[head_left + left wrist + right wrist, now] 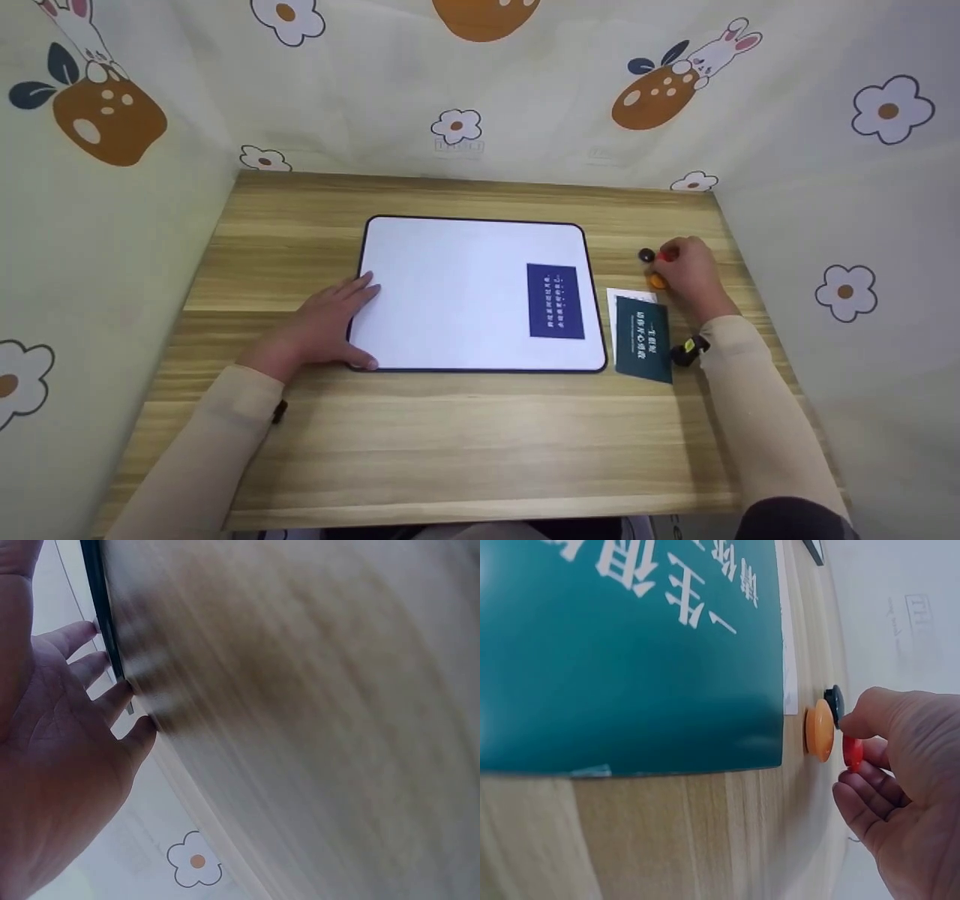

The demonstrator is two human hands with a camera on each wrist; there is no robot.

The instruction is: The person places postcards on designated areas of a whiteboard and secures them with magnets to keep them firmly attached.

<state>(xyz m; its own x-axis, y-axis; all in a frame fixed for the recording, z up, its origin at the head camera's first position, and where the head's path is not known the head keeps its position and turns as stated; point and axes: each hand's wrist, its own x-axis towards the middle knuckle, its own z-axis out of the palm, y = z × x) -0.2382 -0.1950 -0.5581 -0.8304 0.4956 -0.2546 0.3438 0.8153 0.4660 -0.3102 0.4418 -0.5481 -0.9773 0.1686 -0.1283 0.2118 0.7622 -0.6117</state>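
A whiteboard (pixel 450 300) with a dark frame lies flat on the wooden table. My left hand (pixel 324 324), fingers spread, rests on its left edge, the thumb at the near corner; the left wrist view shows fingertips against the dark rim. To the right of the board, my right hand (pixel 696 276) pinches a round red magnet (pixel 852 753) between thumb and fingers. Close beside it on the table are an orange magnet (pixel 821 730) and a black magnet (pixel 646 255). On the board's right part lies a dark blue card (pixel 555 301) with white writing.
A dark green card (pixel 642 345) with white characters overlaps a white sheet (pixel 613 304) between the board and my right forearm. Patterned cloth walls (pixel 360 105) enclose the table (pixel 450 442) at the back and on both sides.
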